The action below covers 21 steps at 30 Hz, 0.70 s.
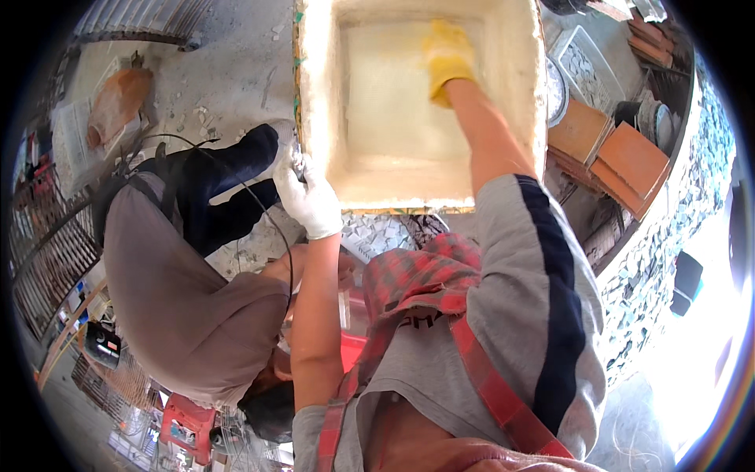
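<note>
A deep, cream-coloured rectangular box [322, 110] with a patterned outer edge stands in front of me, its hollow facing up. My right hand [450, 59], in a yellow glove, reaches down inside it near the far inner wall. Glare and blur hide how its fingers lie and whether anything is under them. My left hand [311, 203], in a white glove, is by the box's left outer edge. Its fingers are curled together around a small greyish thing [298, 164] that I cannot make out.
Another person [181, 291] sits bent over close on my left, with a black cable [271, 216] passing by. Orange tiles [629, 169], a white crate [586, 67] of broken pieces and small buckets [654, 122] stand at right. A red plastic stool [187, 429] is at lower left.
</note>
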### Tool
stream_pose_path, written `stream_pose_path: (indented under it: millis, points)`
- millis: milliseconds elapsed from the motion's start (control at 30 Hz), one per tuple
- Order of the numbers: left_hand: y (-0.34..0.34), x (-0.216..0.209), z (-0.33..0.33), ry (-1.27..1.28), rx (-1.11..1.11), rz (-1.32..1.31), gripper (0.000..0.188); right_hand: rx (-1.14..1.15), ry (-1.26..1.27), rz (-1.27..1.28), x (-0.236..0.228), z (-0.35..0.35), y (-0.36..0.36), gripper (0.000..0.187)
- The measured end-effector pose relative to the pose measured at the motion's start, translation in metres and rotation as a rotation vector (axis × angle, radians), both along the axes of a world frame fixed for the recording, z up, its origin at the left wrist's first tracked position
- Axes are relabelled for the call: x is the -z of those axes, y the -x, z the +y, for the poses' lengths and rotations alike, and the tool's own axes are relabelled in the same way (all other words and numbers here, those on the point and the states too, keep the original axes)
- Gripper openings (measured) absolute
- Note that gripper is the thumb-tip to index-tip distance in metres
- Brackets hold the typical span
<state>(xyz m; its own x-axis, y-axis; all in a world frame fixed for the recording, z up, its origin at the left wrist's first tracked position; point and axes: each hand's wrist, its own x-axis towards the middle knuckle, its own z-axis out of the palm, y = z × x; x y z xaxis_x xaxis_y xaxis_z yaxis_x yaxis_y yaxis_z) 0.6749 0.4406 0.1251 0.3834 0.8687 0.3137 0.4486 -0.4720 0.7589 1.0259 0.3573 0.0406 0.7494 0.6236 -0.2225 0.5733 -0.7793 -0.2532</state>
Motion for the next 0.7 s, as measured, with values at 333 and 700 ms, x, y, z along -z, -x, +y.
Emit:
stream_pose_path:
  millis: [333,700]
  points:
    - [-0.008,-0.005,0.0,-0.067,-0.036,-0.01,0.022,-0.586,0.295,0.617,-0.019,-0.013,0.154,0.043]
    - [-0.004,-0.003,0.0,-0.08,-0.087,0.01,0.024,0.475,-0.727,1.517,0.019,0.062,0.086,0.054]
